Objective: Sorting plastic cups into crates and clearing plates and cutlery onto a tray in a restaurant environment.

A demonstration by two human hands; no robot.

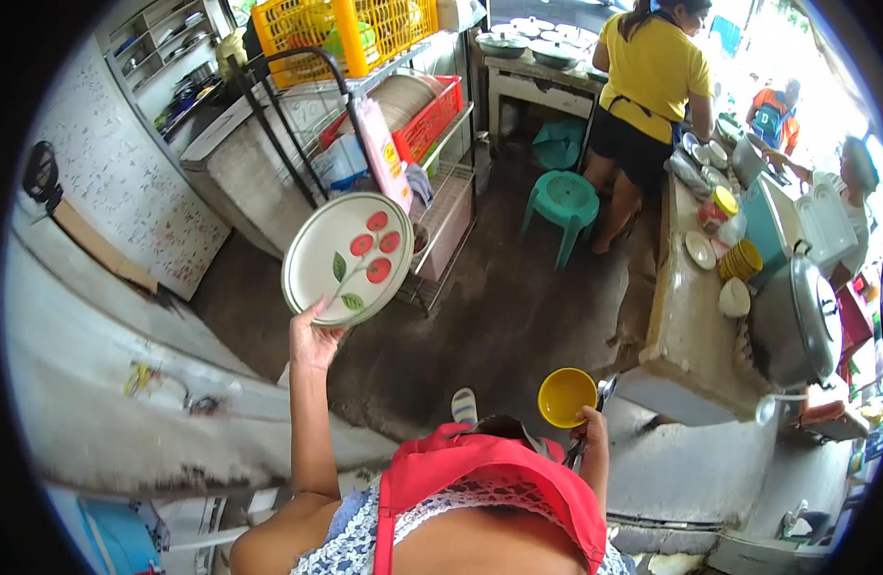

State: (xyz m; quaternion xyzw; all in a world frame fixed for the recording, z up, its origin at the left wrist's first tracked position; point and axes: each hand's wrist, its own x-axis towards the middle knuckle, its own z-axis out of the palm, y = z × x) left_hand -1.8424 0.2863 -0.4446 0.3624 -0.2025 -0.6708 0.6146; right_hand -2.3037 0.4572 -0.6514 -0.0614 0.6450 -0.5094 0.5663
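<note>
My left hand (pixel 318 343) grips the lower rim of a cream plate (pixel 319 244) with a green edge and painted red fruits and leaves. The plate is tilted so its face shows, in front of a metal rack. My right hand (pixel 592 428) holds a small yellow bowl (pixel 567 397) by its edge, the inside facing up. Metal cutlery (pixel 605 389), seemingly a spoon with other handles, is in the same hand, partly hidden by the fingers and the bowl.
A worn counter (pixel 689 323) on the right bears stacked yellow bowls (pixel 740 259) and a large lidded pot (pixel 797 320). A green stool (pixel 562 201) stands ahead, near a person in a yellow shirt (pixel 653 72). The wire rack (pixel 452 180) holds a red crate (pixel 430 118).
</note>
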